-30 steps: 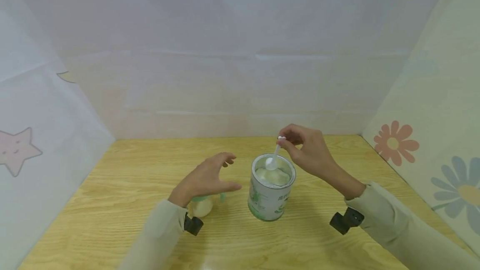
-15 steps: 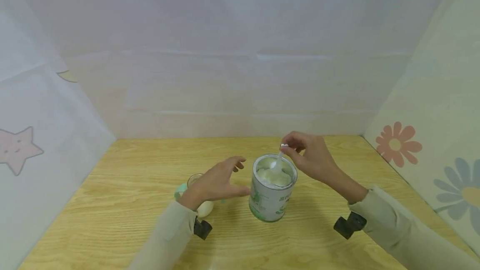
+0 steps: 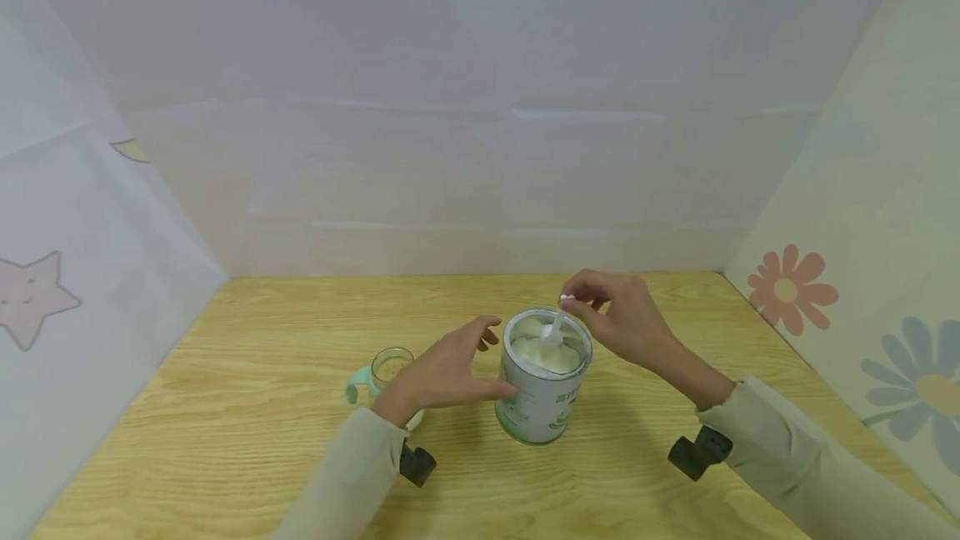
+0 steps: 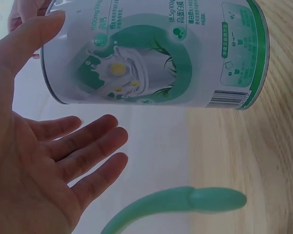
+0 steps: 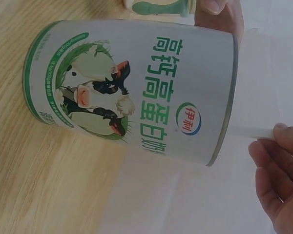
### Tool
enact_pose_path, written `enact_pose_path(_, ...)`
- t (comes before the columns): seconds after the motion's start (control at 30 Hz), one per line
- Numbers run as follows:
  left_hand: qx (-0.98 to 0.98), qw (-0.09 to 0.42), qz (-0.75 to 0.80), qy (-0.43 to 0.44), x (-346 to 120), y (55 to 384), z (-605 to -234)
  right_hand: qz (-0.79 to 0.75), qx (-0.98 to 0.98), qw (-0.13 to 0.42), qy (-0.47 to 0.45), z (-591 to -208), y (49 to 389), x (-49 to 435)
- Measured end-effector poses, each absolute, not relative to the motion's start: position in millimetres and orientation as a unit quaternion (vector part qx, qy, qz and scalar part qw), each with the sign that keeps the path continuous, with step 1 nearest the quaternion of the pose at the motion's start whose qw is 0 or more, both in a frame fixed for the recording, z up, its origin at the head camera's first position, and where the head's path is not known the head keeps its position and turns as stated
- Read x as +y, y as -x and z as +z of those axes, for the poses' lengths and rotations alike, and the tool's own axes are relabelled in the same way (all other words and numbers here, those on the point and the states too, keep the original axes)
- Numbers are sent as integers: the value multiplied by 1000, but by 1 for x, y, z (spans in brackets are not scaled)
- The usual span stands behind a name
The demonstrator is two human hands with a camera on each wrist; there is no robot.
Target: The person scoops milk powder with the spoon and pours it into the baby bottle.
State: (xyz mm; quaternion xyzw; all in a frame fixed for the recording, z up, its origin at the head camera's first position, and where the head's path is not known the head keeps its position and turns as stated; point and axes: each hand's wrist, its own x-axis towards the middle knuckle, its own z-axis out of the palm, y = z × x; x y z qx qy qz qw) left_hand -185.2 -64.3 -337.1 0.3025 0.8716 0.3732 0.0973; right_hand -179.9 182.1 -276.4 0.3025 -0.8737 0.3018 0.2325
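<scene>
In the head view my right hand pinches the top of a white scoop's handle. The white scoop dips into an open can of milk powder, its bowl down at the pale powder. My left hand is spread at the can's left side, thumb overlapping the can near its rim and fingers apart from it. The left wrist view shows that palm with nothing in it. On the can's front, in the right wrist view, is a printed cow; there the scoop's bowl is hidden inside.
Behind my left wrist stands a clear cup with a mint-green handle, partly hidden by that hand. The wooden table meets a pale cloth backdrop at the back, with printed cloth at both sides.
My left hand has moved right up to the can, uncovering more of the cup. My right hand has lowered slightly, taking the scoop down to the powder. The can stays in place.
</scene>
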Motion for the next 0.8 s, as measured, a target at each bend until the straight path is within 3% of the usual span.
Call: enact_pose_path(0.8,854,101,398,-320,-52,188,-352,279,-881,211,-319,-292,179,187)
